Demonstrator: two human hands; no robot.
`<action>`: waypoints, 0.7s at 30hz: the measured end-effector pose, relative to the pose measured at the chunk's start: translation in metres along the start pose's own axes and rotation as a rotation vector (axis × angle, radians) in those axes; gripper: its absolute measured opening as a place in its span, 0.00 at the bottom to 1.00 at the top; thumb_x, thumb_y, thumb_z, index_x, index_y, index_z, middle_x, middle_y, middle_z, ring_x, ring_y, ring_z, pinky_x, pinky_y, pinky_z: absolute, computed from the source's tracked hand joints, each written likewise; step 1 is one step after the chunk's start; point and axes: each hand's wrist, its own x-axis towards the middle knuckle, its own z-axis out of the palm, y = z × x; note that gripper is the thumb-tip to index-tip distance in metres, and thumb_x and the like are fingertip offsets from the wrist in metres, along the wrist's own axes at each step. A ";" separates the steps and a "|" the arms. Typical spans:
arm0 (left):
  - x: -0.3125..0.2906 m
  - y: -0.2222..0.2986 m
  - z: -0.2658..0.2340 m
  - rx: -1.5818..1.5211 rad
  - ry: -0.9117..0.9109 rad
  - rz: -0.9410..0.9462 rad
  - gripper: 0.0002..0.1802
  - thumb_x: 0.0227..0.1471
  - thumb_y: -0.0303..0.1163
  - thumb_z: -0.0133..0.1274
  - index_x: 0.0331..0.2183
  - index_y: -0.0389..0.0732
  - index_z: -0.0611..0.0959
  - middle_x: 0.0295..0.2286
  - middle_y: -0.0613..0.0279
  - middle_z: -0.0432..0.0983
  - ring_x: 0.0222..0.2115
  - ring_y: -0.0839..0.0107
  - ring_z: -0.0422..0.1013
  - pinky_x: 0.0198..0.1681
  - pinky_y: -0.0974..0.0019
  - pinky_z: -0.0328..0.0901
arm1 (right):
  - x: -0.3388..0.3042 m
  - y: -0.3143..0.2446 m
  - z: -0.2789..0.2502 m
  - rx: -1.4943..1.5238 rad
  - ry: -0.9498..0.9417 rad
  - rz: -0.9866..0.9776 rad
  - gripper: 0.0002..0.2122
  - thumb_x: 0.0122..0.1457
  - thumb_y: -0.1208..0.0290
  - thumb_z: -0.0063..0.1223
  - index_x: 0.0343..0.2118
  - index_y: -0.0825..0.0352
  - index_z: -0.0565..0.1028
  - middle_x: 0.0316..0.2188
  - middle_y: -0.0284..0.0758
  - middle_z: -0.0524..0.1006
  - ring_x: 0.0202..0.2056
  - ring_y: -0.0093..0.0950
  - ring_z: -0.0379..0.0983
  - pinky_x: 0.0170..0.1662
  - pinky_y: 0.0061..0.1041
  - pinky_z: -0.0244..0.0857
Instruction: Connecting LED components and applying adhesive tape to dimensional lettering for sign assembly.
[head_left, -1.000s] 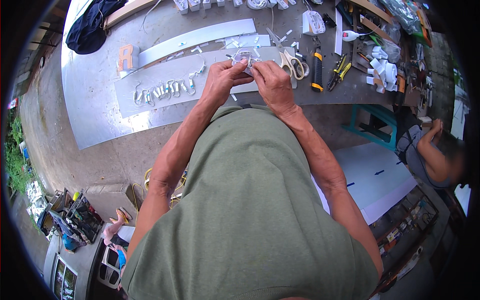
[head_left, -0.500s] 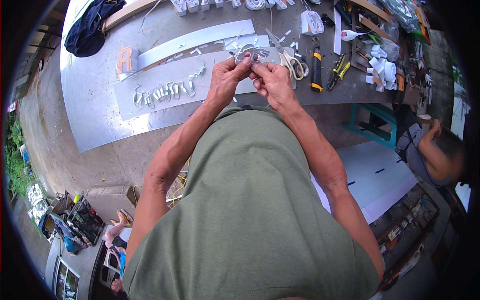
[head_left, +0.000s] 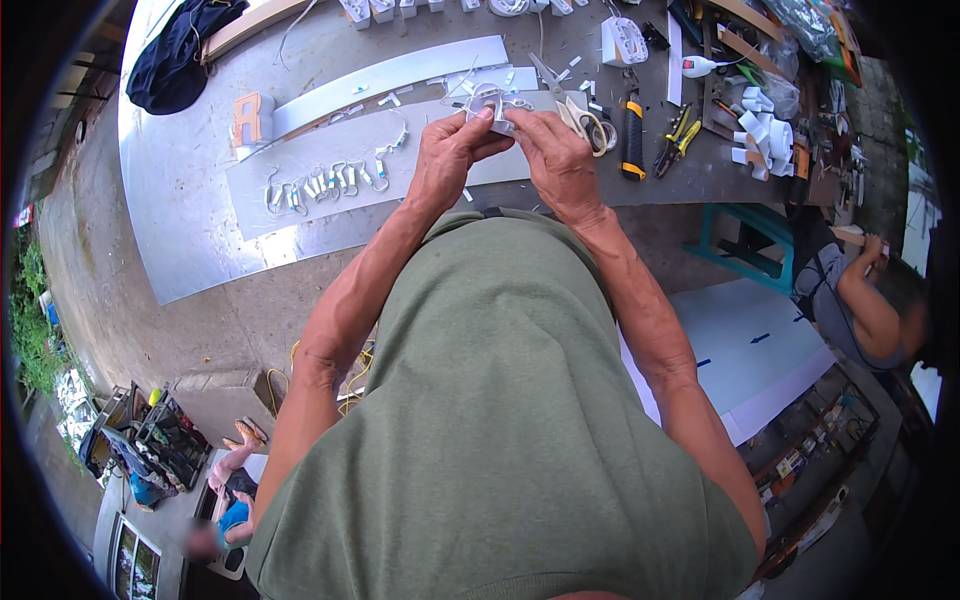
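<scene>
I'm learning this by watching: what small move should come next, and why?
Perhaps steady the small pale piece with the left hand and adjust it with the right hand, since both hands meet at it and neither shows a tool.

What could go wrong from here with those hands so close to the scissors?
The small white piece is pinched by the left hand at its fingertips, so it might slip. The scissors lie right by the right hand, which could knock them. The wired string of strips lies loose near the left hand and could get snagged.
</scene>
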 end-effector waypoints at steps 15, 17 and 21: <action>-0.004 -0.004 0.002 0.228 0.032 -0.026 0.21 0.64 0.41 0.53 0.39 0.28 0.83 0.37 0.52 0.81 0.40 0.66 0.79 0.51 0.62 0.73 | -0.007 0.007 0.004 -0.339 -0.110 -0.264 0.08 0.51 0.80 0.58 0.36 0.67 0.77 0.32 0.38 0.78 0.32 0.33 0.79 0.32 0.30 0.73; -0.005 -0.005 0.003 0.258 0.032 -0.020 0.21 0.64 0.41 0.54 0.39 0.28 0.83 0.37 0.52 0.81 0.40 0.67 0.79 0.52 0.62 0.73 | -0.007 0.001 0.006 -0.261 -0.136 -0.106 0.06 0.53 0.78 0.59 0.34 0.67 0.78 0.30 0.39 0.77 0.30 0.35 0.78 0.31 0.33 0.71; -0.005 -0.006 0.006 0.271 -0.008 0.051 0.21 0.64 0.41 0.54 0.39 0.28 0.83 0.36 0.54 0.81 0.39 0.69 0.78 0.50 0.64 0.73 | -0.001 -0.002 0.013 -0.081 -0.019 0.120 0.03 0.53 0.75 0.60 0.30 0.68 0.79 0.27 0.41 0.78 0.28 0.38 0.78 0.31 0.36 0.70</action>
